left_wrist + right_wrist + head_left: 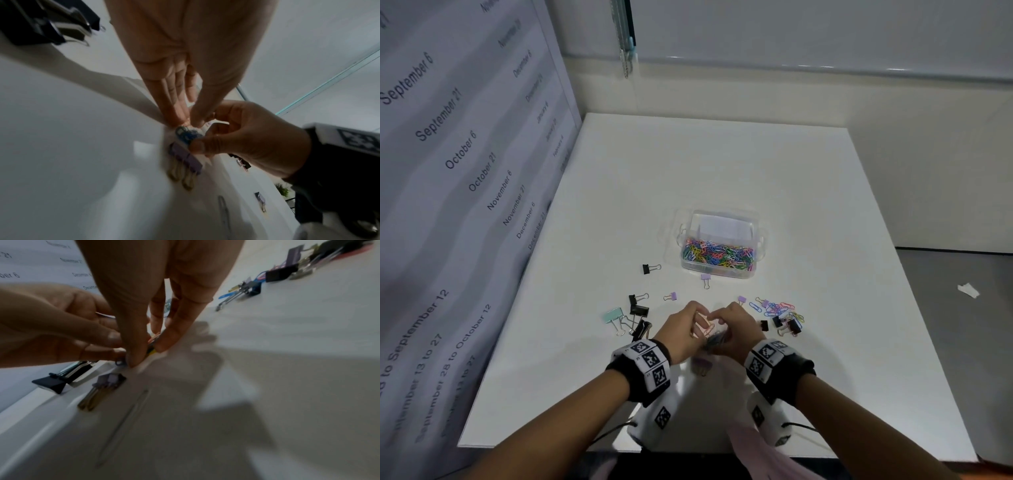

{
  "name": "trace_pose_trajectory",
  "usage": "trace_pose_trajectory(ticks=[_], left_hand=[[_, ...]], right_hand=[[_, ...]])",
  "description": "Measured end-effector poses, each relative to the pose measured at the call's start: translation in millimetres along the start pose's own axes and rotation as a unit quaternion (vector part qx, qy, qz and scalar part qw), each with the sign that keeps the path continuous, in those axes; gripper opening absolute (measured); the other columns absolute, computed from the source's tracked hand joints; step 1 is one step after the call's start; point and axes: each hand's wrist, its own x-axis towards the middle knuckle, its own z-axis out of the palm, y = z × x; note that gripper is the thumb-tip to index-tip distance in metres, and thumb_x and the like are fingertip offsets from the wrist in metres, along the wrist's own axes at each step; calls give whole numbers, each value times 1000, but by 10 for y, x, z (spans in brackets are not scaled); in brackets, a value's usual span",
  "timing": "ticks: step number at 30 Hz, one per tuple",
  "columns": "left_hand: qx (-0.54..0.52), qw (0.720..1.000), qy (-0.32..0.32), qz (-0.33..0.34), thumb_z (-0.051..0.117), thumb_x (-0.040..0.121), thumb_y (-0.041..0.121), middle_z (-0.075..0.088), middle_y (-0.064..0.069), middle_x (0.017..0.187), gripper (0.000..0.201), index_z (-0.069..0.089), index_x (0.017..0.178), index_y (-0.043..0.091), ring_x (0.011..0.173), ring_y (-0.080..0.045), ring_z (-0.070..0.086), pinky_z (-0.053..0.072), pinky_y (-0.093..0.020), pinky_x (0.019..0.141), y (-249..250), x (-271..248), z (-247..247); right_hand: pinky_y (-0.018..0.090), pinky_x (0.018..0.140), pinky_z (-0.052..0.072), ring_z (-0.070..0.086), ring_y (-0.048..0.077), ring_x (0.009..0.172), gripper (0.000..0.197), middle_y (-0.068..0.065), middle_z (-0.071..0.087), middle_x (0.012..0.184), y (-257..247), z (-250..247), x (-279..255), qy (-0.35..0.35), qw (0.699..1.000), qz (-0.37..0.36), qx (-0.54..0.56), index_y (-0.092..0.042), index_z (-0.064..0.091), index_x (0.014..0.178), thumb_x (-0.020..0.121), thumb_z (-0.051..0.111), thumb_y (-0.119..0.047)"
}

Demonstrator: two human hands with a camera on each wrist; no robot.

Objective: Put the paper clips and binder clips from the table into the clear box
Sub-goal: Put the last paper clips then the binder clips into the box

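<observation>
Paper clips (710, 334), a small bunch, sit between my two hands at lower centre of the head view, low over the bench (825, 205). My left hand (681, 329) and right hand (736, 329) meet over them. The clear box (720, 245), mid-frame, already holds a coloured heap. More loose clips (779, 308) lie right of my hands; black binder clips (638, 310) lie to the left.

Left wrist view: my left fingers (174, 104) are nearly straight, tips pressed to the blue clips (188, 134); the right thumb and fingers curl around the same bunch. A purple binder clip (185, 158) lies just beside it.

Right wrist view: my right fingers (174, 331) pinch narrow on the coloured wire, blurred.

Judgement: the clips are light, thin, slippery and tangle-prone; best scooped as a bunch from both sides. Binder clips are stiff; take them by the body.
</observation>
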Motion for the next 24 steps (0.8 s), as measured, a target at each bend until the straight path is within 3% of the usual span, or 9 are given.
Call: trace_pose_trajectory(ticks=[2, 5, 7, 10, 12, 15, 19, 24], left_hand=[[13, 1000, -17, -3, 72, 70, 15, 54, 6, 90, 51, 45, 113, 18, 73, -12, 54, 48, -28, 70, -23, -20, -20], [92, 995, -28, 10, 73, 68, 16, 46, 1, 96, 57, 43, 117, 17, 75, -13, 48, 44, -29, 69, -45, -55, -20], [146, 989, -30, 18, 72, 70, 14, 42, -1, 104, 59, 43, 122, 14, 84, -16, 47, 43, -28, 74, -44, -61, -7], [181, 983, -21, 20, 70, 75, 15, 41, -6, 122, 58, 44, 126, 12, 107, -22, 50, 42, -28, 90, -48, -31, 2], [185, 982, -18, 24, 69, 76, 16, 43, -7, 122, 53, 47, 124, 13, 109, -23, 50, 42, -30, 93, -28, 2, -2], [183, 982, -16, 29, 69, 78, 16, 47, -8, 115, 43, 53, 118, 12, 103, -24, 53, 42, -30, 90, 17, 65, -31], [194, 980, -5, 35, 63, 83, 11, 51, -6, 100, 24, 59, 107, 9, 99, -26, 55, 42, -31, 88, 58, 142, -67], [200, 979, -28, 29, 58, 85, 4, 59, -13, 108, 17, 63, 100, 5, 102, -30, 58, 46, -37, 92, 92, 201, -83]], right_hand=[[18, 74, 29, 53, 28, 98, 51, 14, 52, 100, 6, 5, 34, 5, 1000, -16, 1, -8, 64, 109, 62, 83, -16], [21, 74, 31, 56, 32, 96, 34, 22, 58, 102, -55, -29, 90, -11, 999, -25, -21, -4, 69, 98, 66, 79, -12], [26, 80, 36, 56, 31, 100, 25, 19, 60, 104, -92, -72, 124, -35, 997, -23, -57, -5, 69, 96, 73, 73, -14], [23, 84, 35, 56, 25, 105, 20, 12, 63, 108, -126, -150, 144, -63, 993, -19, -102, -11, 69, 97, 79, 64, -15], [19, 75, 32, 58, 22, 100, 18, 8, 68, 105, -138, -238, 148, -64, 992, -16, -108, -13, 71, 94, 78, 62, -14], [17, 71, 35, 55, 14, 81, 15, 5, 72, 97, -167, -447, 156, -60, 994, 1, -94, -13, 73, 87, 76, 63, -13], [15, 65, 39, 53, 8, 73, 9, 4, 73, 90, -240, -787, 236, -10, 997, -2, -76, -11, 73, 82, 75, 71, -17], [24, 76, 52, 61, 13, 77, 9, 6, 72, 92, -336, -1127, 502, 95, 995, 14, -24, -11, 72, 84, 78, 67, -8]])
